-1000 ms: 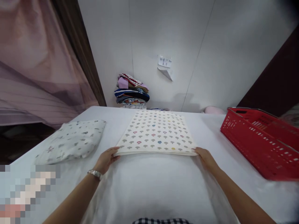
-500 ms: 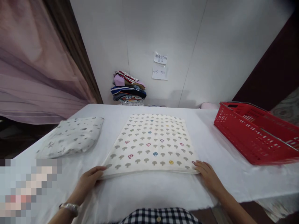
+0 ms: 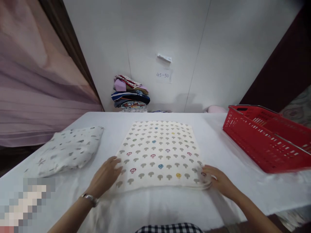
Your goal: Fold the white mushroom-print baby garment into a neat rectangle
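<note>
A cream cloth (image 3: 157,155) printed with grey, red, blue and yellow mushrooms lies folded in layers in front of me. My right hand (image 3: 220,181) pinches its near right corner, which curls up a little and looks blurred. At the left edge, my left hand (image 3: 107,176) rests on or just over the cloth with fingers bent and apart. Whether those fingertips press on the fabric I cannot tell. A bracelet circles my left wrist. Further left lies a white cloth (image 3: 73,149) with small grey prints, loosely folded.
A red plastic basket (image 3: 262,139) with metal handles stands at the right of the white-covered table (image 3: 179,207). Folded fabrics (image 3: 131,94) are stacked beyond the far edge against the wall. A pink curtain (image 3: 43,97) hangs at left.
My left hand has left the near left corner and moved forward along the left edge. My right hand still holds the near right corner, now slightly raised. The view has shifted a little.
</note>
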Action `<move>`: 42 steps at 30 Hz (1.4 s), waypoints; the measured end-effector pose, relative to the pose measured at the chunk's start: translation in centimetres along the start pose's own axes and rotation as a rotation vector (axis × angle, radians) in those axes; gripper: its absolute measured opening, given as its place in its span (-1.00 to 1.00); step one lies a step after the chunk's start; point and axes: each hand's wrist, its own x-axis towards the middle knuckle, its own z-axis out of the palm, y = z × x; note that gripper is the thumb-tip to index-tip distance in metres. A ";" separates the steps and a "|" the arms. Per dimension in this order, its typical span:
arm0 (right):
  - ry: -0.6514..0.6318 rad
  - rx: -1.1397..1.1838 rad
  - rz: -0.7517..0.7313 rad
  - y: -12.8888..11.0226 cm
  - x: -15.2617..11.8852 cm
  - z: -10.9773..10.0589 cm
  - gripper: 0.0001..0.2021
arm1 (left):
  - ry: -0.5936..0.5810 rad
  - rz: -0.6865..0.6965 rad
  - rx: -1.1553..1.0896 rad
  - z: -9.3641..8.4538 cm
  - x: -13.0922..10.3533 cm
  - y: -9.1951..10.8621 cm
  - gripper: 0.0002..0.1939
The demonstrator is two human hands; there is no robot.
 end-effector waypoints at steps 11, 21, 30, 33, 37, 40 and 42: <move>0.233 0.174 0.474 5.1 20.9 -0.6 -0.74 | 0.035 0.153 0.095 5.2 16.3 3.1 -0.54; 0.241 0.073 0.679 10.5 32.4 1.3 -0.62 | -0.013 -0.139 0.054 7.0 28.0 0.3 -0.37; 0.249 0.013 0.542 11.2 33.1 1.6 -0.78 | 0.019 -0.176 0.019 8.0 28.9 -0.2 -0.32; 0.308 -0.022 0.411 10.0 32.2 1.7 -0.80 | 0.025 -0.176 0.015 7.8 28.8 -0.1 -0.33; 0.204 -0.190 0.083 8.1 30.7 2.4 -0.85 | 0.031 -0.175 0.001 7.7 28.8 0.0 -0.34; 0.099 -0.316 -0.099 7.2 29.9 3.0 -0.83 | 0.006 -0.185 0.005 7.6 28.8 0.0 -0.34; 0.095 -0.320 -0.132 7.0 29.7 3.2 -0.80 | 0.005 -0.182 0.005 7.6 28.8 0.1 -0.35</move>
